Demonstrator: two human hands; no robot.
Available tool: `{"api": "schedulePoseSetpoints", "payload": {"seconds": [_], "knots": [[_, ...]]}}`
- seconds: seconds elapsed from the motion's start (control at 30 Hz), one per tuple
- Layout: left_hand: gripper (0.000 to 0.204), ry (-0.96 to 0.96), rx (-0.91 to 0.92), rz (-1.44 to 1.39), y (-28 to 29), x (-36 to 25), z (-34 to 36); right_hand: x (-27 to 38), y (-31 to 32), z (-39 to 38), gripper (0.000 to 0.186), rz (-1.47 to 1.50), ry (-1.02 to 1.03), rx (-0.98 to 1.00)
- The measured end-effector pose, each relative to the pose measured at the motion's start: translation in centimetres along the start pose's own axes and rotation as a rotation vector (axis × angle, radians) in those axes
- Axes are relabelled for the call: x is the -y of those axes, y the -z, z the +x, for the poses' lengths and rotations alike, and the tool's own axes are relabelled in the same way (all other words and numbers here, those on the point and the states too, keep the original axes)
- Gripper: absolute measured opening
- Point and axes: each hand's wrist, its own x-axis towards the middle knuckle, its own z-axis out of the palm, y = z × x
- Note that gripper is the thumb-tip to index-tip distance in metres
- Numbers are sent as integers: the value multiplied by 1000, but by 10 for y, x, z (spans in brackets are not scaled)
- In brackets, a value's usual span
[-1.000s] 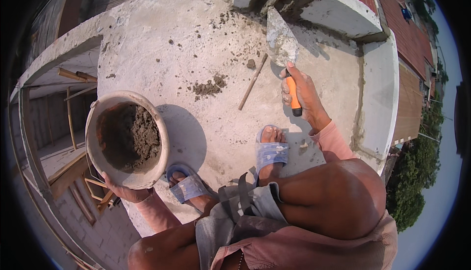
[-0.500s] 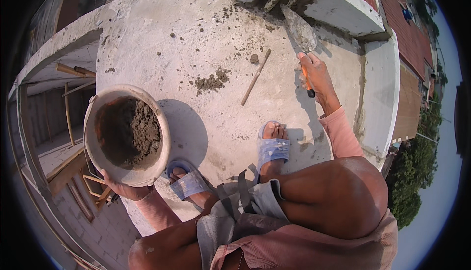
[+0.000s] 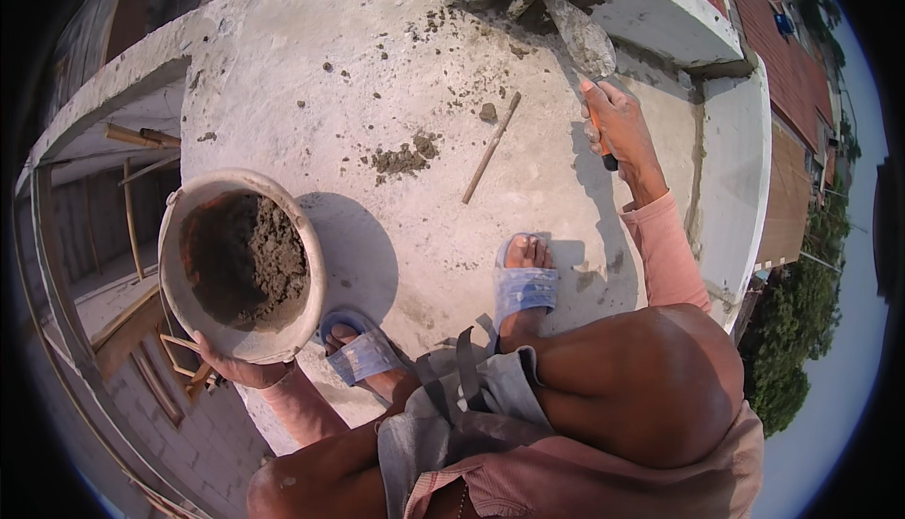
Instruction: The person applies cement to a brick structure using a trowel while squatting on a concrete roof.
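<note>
My right hand [image 3: 622, 132] is closed round the orange and black handle of a trowel [image 3: 582, 38]. The mortar-smeared blade points away from me, its tip close to the gap under the low white block wall [image 3: 660, 15]. At the left, my left hand [image 3: 240, 365] grips the near rim and side of a bucket [image 3: 316, 264], with some of its fingers hidden beneath. Grey wet mortar [image 3: 278, 260] is heaped against the right inner side of the bucket, which tilts slightly toward me.
A small pile of mortar [image 3: 405, 155] and scattered crumbs lie on the concrete slab [image 3: 255, 95]. Beside the pile rests a thin stick [image 3: 492, 147]. The slab's left edge drops to a lower space with timber [image 3: 141, 135]. My sandalled feet [image 3: 526, 283] stand on the slab.
My right hand and the trowel have shifted slightly right and up toward the wall. The bucket and my left hand have hardly moved.
</note>
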Motion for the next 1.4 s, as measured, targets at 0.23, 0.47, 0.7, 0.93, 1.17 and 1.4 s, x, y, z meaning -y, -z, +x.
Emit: {"api": "schedulePoseSetpoints", "payload": {"seconds": [0.23,0.47,0.7,0.93,1.17,1.4], "knots": [[59,38,-1,-27,0,-2,0,22,7,-26,40,-25,23,-208],[60,40,7,-23,-6,0,-2,9,14,21,42,-91,-1,-93],[60,54,36,-48,-6,-1,-2,-37,6,44,40,-173,51,-16],[54,-29,68,-43,9,-5,4,-21,-35,12,35,49,-166,-44],[54,-52,112,-15,14,1,6,-25,-80,-16,36,1078,-329,422],[54,-31,75,-15,8,3,2,17,-68,15,33,1188,-63,469]]}}
